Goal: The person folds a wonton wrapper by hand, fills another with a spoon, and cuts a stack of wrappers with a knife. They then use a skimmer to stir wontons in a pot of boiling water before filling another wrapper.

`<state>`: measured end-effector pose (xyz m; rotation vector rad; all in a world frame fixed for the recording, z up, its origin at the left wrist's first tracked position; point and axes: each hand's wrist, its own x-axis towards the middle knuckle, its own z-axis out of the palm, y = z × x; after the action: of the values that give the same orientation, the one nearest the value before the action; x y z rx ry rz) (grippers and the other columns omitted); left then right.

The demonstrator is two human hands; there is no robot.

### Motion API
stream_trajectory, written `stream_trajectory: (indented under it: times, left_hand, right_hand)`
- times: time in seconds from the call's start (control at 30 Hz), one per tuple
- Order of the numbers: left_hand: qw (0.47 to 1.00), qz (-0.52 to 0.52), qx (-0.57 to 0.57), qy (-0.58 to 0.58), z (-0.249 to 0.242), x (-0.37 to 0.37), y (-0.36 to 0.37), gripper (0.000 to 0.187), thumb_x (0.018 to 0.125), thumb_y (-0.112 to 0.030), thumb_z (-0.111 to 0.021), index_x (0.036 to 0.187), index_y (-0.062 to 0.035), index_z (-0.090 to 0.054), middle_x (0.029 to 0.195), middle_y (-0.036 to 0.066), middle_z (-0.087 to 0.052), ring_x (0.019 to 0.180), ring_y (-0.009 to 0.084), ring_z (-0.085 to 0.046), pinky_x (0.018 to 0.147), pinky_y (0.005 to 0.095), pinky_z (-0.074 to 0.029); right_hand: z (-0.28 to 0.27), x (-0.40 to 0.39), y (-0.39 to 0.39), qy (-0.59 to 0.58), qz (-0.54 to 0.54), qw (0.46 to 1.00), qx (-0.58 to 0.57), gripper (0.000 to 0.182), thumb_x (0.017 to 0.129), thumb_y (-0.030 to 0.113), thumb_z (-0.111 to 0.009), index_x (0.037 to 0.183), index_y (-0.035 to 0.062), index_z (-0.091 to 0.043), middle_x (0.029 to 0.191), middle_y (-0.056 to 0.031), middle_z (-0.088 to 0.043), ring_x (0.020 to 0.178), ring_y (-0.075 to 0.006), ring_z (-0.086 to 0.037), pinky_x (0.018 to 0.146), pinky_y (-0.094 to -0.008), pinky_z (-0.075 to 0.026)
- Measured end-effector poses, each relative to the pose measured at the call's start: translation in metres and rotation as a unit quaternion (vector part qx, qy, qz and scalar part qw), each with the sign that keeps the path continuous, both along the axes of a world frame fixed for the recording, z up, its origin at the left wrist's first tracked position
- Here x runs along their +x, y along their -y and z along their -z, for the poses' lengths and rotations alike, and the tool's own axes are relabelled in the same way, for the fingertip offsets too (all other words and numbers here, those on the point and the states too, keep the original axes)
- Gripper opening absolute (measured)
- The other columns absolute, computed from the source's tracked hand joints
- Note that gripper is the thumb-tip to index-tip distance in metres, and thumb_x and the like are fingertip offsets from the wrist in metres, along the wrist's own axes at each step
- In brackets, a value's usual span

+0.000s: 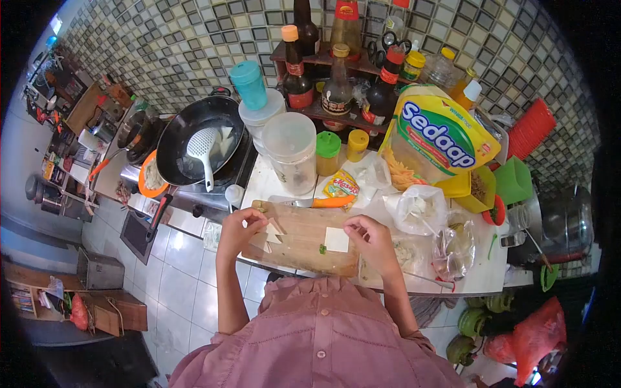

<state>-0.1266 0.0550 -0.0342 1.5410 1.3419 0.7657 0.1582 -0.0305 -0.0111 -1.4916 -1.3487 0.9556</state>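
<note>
On the wooden cutting board [301, 223] lies a thin white square wrapper [336, 239], with a small bit of chopped green [322, 249] at its lower left. My right hand [373, 240] pinches the wrapper's upper right edge between thumb and finger. Over the board's left end is my left hand [242, 233], its fingertips drawn together beside several folded triangular wrappers [274, 230]. Whether those fingertips hold anything is too small to make out. Behind the hands, a knife with an orange handle [328, 202] rests along the board's far edge.
Left of the board, a black wok [178, 155] on the stove holds a white slotted spatula [203, 149]. Jars, including a clear lidded container [289, 158], stand behind it. To the right are a plastic bag of white contents [417, 210] and a yellow Sedaap pouch [440, 132].
</note>
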Motion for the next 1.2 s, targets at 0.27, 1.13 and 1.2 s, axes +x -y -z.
stream_trajectory:
  times: [0.27,1.13,1.2]
  left_hand:
    - [0.954,-0.026,0.25,-0.164,0.003,0.015,0.0,0.015,0.073,-0.008,-0.07,0.083,-0.0033,-0.061,0.073,0.002,-0.059,0.063,0.0088,-0.052,0.059,0.0249,-0.042]
    - [0.978,0.08,0.193,0.018,0.003,0.1,0.046,0.022,0.078,-0.014,-0.066,0.096,-0.0025,-0.06,0.084,0.006,-0.061,0.069,0.0103,-0.056,0.059,0.0233,-0.043]
    - [0.983,0.101,0.147,0.035,0.006,0.102,0.046,0.022,0.078,-0.013,-0.066,0.096,-0.0016,-0.06,0.082,0.007,-0.061,0.069,0.0108,-0.057,0.06,0.0233,-0.044]
  right_hand:
    - [0.02,-0.022,0.018,0.336,0.018,0.942,-0.012,0.041,0.07,0.013,-0.068,0.105,0.0048,-0.049,0.109,-0.0126,-0.047,0.099,-0.034,-0.048,0.079,-0.0407,-0.045]
    - [0.02,-0.018,0.012,0.105,0.033,0.993,0.047,0.024,0.072,0.007,-0.068,0.091,0.004,-0.053,0.071,-0.0073,-0.054,0.062,-0.0184,-0.052,0.057,-0.0295,-0.042]
    - [0.016,-0.017,0.011,0.093,0.034,0.993,0.07,0.025,0.072,0.007,-0.068,0.093,0.0043,-0.055,0.07,-0.006,-0.056,0.058,-0.0142,-0.051,0.053,-0.0268,-0.04]
